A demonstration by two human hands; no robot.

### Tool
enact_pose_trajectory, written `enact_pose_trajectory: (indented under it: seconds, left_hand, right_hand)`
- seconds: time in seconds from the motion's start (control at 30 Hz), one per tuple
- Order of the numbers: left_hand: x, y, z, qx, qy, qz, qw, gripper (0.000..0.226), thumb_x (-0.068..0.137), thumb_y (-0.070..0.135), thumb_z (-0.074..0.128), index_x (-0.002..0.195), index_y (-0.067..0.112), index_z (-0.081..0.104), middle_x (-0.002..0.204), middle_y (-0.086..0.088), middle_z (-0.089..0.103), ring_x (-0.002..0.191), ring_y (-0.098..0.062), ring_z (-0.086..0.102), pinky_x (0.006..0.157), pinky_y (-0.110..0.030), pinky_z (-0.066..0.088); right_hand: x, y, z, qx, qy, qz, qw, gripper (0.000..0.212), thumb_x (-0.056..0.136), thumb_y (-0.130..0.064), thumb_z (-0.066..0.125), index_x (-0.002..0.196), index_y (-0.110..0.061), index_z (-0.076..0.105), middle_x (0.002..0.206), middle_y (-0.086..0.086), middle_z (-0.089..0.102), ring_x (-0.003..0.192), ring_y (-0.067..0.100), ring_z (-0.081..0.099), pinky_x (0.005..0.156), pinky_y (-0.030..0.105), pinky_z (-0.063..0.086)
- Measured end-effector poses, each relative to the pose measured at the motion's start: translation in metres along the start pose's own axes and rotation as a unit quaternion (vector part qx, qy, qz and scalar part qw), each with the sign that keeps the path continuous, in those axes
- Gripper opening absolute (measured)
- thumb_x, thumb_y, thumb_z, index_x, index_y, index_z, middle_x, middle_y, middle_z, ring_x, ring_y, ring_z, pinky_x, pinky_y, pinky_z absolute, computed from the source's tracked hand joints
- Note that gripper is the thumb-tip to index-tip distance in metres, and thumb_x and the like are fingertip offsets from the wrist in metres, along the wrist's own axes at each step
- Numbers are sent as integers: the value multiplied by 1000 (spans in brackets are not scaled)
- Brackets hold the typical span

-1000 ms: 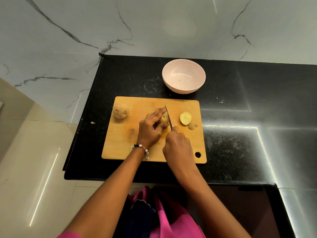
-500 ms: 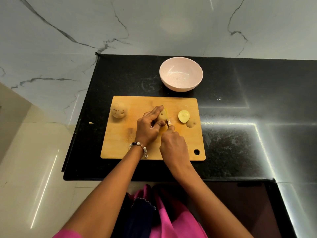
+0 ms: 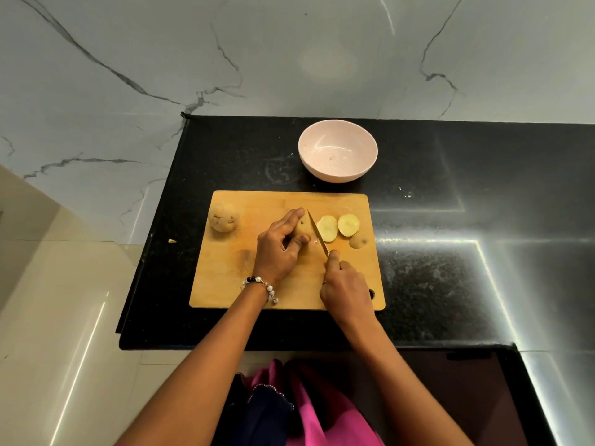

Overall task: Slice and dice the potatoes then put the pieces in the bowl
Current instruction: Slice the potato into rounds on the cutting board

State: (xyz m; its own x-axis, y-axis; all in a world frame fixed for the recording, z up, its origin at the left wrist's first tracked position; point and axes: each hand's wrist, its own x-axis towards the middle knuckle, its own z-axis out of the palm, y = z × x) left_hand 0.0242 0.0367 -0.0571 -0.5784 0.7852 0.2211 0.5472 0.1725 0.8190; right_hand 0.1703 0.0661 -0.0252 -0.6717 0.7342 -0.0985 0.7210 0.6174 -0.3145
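Note:
On the wooden cutting board my left hand grips a partly cut potato from its left side. My right hand holds a knife by the handle, the blade standing against the potato's cut face. Two pale round slices lie to the right of the blade, and a skin-side end piece sits near the board's right edge. A whole potato rests at the board's far left corner. The pink bowl stands behind the board with nothing in it.
The board lies on a black counter against a white marble wall. A small scrap lies at the counter's left edge, beyond which is beige floor. A dark panel sits below the counter's front at right.
The knife has cut through the potato and a second slice now lies flat beside the first. The blade has come back up against the potato's cut face.

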Motion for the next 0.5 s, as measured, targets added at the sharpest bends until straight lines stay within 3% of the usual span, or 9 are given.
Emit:
enact_pose_trajectory:
  seconds: [0.27,0.5]
  left_hand:
    - [1,-2,-7,-12,-49,7,999,55,84,11,68,135,14,48,141,-3,47,131,-8,39,102,-2,26]
    - [-2,-2,-7,-21,-40,11,999,54,83,5,68,134,10,49,140,-6,48,129,-5,39,99,0,27]
  right_hand:
    - [1,-7,-19,116,96,-22,988,40,96,-8,44,134,2,43,88,19,65,78,36,59,59,30,27]
    - [-3,-21,-21,97,75,5,992,36,101,-17,33,133,-1,40,95,16,63,83,34,58,61,31,28]
